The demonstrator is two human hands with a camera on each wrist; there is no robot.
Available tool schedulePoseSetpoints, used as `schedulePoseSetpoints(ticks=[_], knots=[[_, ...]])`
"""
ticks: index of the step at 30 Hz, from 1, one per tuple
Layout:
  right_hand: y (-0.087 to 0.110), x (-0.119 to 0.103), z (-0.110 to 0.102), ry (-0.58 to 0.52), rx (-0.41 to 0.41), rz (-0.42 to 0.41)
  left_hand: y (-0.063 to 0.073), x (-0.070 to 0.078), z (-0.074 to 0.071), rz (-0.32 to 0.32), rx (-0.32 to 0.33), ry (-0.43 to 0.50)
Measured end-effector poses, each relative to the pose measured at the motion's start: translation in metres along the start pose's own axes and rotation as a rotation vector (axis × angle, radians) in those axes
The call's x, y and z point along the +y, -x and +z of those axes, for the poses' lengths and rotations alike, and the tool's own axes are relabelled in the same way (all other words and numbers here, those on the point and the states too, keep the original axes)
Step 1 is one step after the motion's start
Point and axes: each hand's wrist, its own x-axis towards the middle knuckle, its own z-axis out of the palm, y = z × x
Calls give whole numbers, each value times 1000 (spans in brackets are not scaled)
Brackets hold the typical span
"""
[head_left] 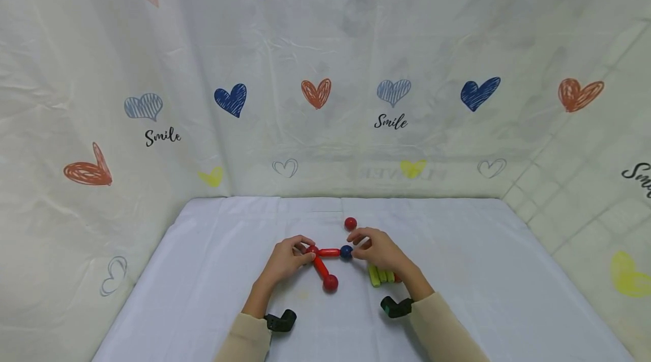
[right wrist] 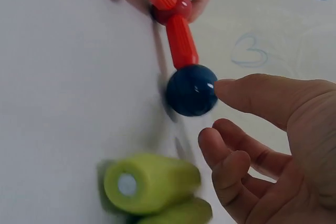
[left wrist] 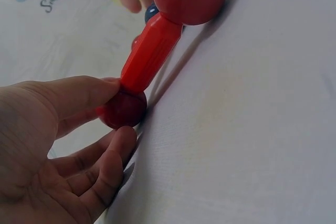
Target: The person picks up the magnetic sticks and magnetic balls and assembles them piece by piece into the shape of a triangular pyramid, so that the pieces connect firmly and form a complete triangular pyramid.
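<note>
Two red rods form a V with balls at their ends. My left hand (head_left: 285, 260) pinches the red ball (left wrist: 125, 109) at the corner between thumb and fingers. From it one red rod (head_left: 321, 267) runs toward me to a larger-looking red ball (head_left: 330, 283). The other red rod (head_left: 329, 252) points right and ends in a dark blue ball (right wrist: 191, 91). My right hand (head_left: 382, 249) is beside that blue ball, its thumb tip right at the ball's edge in the right wrist view. The other fingers are loosely bent and apart from the ball.
A loose red ball (head_left: 350, 223) lies farther back on the white cloth (head_left: 458, 271). Several yellow-green rods (head_left: 375, 276) lie side by side below my right hand, with a red piece (head_left: 398, 278) at their right end. A heart-printed curtain (head_left: 315, 142) stands behind.
</note>
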Motion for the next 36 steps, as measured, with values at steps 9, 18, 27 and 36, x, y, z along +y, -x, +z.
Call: schedulePoseSetpoints(ticks=[9, 18, 27, 36], knots=[[27, 22, -31, 35, 95, 26, -1, 0, 1, -18, 2, 10], [53, 49, -46, 68, 73, 40, -1, 1, 1, -28, 10, 2], [58, 55, -44, 64, 63, 62, -2, -2, 2, -41, 2, 5], [62, 60, -49, 128, 140, 109, 0, -1, 1, -24, 0, 22]])
